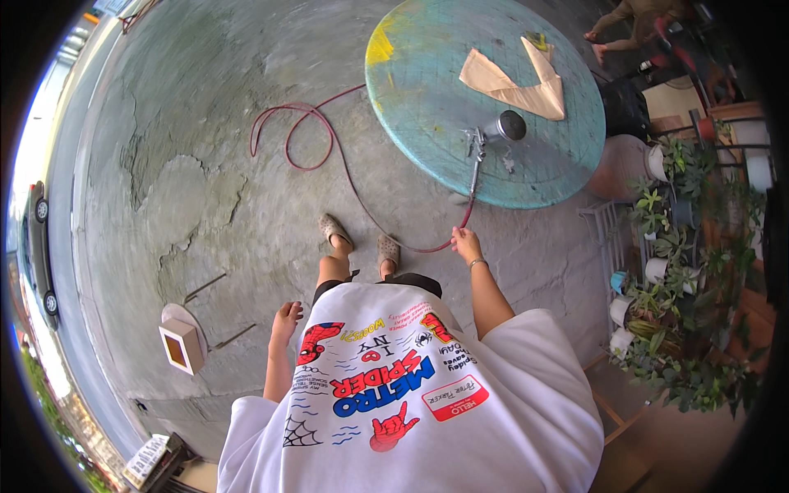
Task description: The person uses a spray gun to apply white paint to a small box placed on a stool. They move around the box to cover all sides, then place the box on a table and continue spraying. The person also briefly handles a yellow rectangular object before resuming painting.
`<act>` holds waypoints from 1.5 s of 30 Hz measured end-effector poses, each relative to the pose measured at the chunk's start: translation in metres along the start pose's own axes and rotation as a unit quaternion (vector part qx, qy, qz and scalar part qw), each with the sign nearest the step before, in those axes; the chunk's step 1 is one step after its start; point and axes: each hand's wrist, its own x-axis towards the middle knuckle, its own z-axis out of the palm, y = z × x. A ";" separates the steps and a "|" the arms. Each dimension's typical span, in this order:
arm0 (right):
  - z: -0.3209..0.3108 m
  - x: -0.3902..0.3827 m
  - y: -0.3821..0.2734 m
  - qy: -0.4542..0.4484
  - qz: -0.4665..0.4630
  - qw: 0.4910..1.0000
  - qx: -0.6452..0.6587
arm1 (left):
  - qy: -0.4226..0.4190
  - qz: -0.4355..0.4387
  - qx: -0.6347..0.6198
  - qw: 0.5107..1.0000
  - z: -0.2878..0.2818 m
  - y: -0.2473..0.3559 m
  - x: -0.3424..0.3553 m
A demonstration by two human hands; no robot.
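My right hand [466, 244] is closed around a dark red air hose [471, 215], just off the near edge of the round turquoise table [427, 156]. From there the hose runs up to a metal spray gun [477, 148] lying on the tabletop. The gun's round cup [499, 128] has a dark lid. The other way, the hose sags past my feet and loops on the floor. My left hand [287, 318] hangs beside my shirt, its fingers loosely bent and apart, with nothing seen in it. Farther back on the table lies a bent tan sheet [522, 90].
Potted plants [670, 246] crowd a rack on the right, beside a large round pot [620, 167]. A small white box [182, 347] stands on the cracked concrete floor at left. Another person's legs [620, 33] show at the far right. A car [39, 246] is outside at left.
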 end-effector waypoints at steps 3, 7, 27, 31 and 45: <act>-0.003 -0.009 -0.011 -0.034 0.030 0.999 -0.014 | 0.003 0.000 0.031 1.000 0.002 -0.012 -0.020; 0.030 -0.029 0.006 -0.070 0.022 0.996 -0.047 | 0.030 -0.017 0.023 0.999 -0.008 -0.142 -0.009; 0.317 -0.187 0.014 -0.167 -0.094 0.953 -0.233 | 0.124 0.006 -0.248 0.961 -0.062 -0.433 -0.124; 0.415 -0.236 0.016 -0.260 -0.208 0.895 -0.296 | 0.154 -0.103 -0.334 0.924 -0.065 -0.500 -0.201; 0.574 -0.284 0.018 -0.360 -0.059 0.751 -0.550 | 0.239 -0.227 -0.561 0.759 -0.073 -0.578 -0.252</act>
